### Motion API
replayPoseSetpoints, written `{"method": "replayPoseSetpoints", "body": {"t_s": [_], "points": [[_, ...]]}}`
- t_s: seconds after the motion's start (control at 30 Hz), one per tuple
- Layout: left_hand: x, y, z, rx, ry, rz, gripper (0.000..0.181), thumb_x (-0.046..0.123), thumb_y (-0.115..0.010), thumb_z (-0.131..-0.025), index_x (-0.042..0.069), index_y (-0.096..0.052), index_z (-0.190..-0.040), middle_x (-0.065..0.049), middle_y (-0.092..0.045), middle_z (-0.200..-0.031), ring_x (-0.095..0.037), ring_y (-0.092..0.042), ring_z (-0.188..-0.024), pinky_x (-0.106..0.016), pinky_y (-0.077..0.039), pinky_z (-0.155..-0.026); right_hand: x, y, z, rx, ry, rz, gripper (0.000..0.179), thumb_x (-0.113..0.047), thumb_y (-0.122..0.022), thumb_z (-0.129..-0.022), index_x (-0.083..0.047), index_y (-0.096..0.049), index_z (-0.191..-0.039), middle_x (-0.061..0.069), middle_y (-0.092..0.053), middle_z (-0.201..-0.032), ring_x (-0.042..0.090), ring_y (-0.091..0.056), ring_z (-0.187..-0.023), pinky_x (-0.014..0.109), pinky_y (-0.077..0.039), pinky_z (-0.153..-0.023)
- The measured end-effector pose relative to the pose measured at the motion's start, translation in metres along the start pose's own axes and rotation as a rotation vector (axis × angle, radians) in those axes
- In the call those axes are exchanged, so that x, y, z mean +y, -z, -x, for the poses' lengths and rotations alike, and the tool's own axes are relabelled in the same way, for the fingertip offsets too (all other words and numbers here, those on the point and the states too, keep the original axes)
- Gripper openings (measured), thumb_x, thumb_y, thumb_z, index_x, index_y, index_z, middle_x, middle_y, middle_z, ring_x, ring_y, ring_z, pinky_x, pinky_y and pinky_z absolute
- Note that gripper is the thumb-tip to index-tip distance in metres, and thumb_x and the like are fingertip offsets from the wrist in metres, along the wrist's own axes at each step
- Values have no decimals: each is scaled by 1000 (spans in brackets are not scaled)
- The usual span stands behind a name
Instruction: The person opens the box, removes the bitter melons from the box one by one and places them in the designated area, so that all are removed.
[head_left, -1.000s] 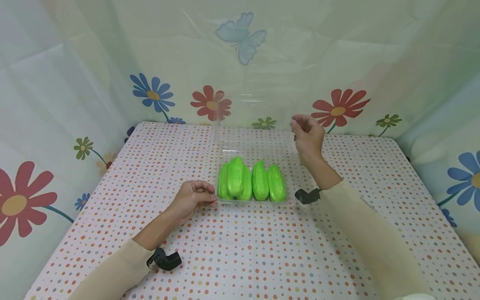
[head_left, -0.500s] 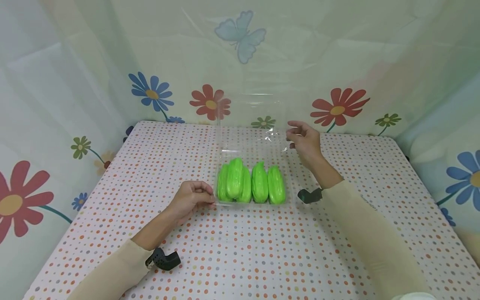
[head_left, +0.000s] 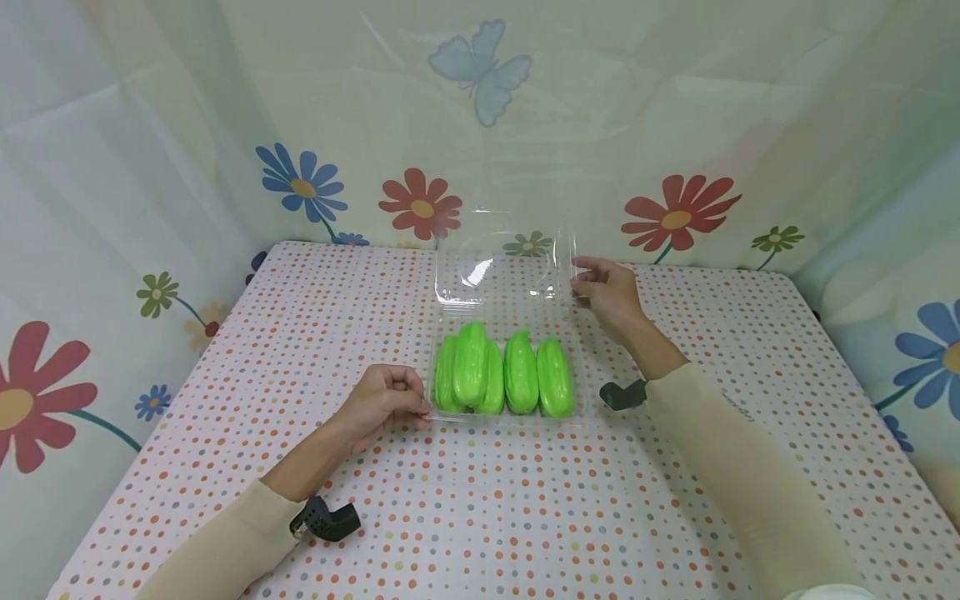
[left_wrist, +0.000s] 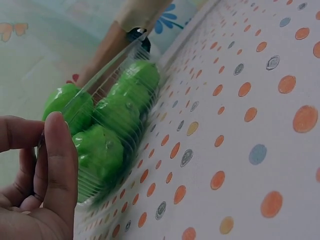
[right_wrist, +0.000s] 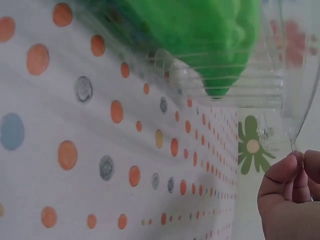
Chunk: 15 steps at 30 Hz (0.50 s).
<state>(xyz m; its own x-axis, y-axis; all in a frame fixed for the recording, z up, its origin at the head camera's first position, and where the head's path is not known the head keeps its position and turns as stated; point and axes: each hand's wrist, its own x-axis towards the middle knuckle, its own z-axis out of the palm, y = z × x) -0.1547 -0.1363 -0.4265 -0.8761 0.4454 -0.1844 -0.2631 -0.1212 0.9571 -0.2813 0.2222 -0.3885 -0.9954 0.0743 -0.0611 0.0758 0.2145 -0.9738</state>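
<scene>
A clear plastic clamshell box (head_left: 504, 420) lies on the dotted table, its hinged lid (head_left: 495, 258) raised at the back. Inside the base sit several glossy green cucumber-like vegetables (head_left: 521, 375), one resting on top of others at the left. My left hand (head_left: 382, 407) pinches the rim at the front left corner; the left wrist view shows thumb (left_wrist: 59, 145) and index finger meeting there. At the lid's right edge, my right hand (head_left: 609, 293) pinches the thin plastic between thumb and fingers. In the right wrist view, that hand (right_wrist: 292, 195) is partly cut off.
A white cloth with coloured dots covers the table (head_left: 480, 517). Behind it hangs a curtain (head_left: 570, 125) printed with flowers and a butterfly. A white round edge (head_left: 828, 592) shows at the bottom right.
My right hand has come down and slightly left with the lid's edge, and the lid's top now stands lower. The box has shifted slightly nearer. My left hand keeps its pinch.
</scene>
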Motion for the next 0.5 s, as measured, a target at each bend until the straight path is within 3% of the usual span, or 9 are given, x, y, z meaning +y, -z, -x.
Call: {"method": "replayPoseSetpoints", "body": {"t_s": [0.23,0.5], "points": [[2,-1,3,-45,-1,14,13,-10,-64,-81,1,-58,-80,-8,-68,-69,-16,-69,-59,-26,-61,-59,7,2,0,-39,-75,-10,39,-5,-55,-103,6,-52,-141,9,-59,-102,15,-61,-85,24,-57,-72],[1,0,3,-102,-16,19,15,-11,-64,-81,2,-57,-78,-9,-68,-68,-16,-69,-60,-26,-60,-57,12,2,2,-82,-80,-18,41,-7,-54,-104,10,-49,-141,14,-61,-106,16,-62,-85,23,-56,-70]]}}
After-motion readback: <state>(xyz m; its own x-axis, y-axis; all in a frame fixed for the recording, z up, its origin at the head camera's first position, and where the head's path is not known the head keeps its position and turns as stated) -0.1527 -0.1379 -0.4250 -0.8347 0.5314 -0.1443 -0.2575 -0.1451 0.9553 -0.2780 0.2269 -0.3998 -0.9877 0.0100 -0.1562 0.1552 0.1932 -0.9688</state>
